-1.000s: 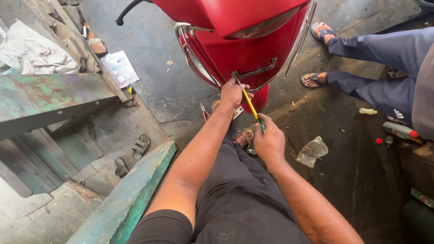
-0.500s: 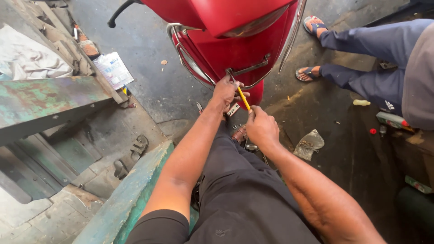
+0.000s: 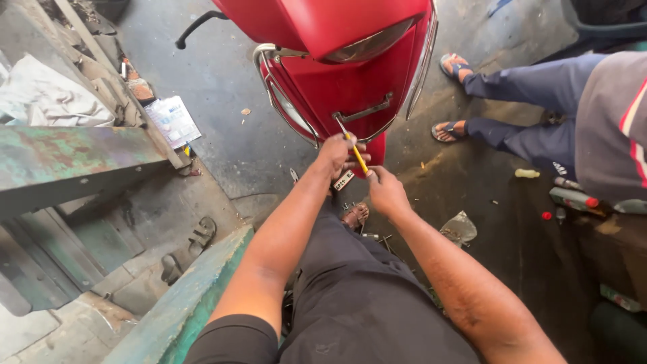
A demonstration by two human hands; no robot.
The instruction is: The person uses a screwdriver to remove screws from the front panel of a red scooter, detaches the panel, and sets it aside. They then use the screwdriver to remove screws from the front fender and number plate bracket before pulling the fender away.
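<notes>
Oil-stained concrete floor (image 3: 222,101) lies under a red scooter (image 3: 337,61); against the scooter's rear panel a yellow-handled screwdriver (image 3: 353,149) slants, tip up at the chrome bracket (image 3: 364,111), handle down toward the person; the right hand (image 3: 386,191) is closed round the handle's lower end; the left hand (image 3: 340,154), nearer the scooter, is curled about the shaft just below the bracket.

We are seeing bright daylight washing the upper left of the frame, shadow deepening at lower right, edges bending wide, slight softness throughout.
</notes>
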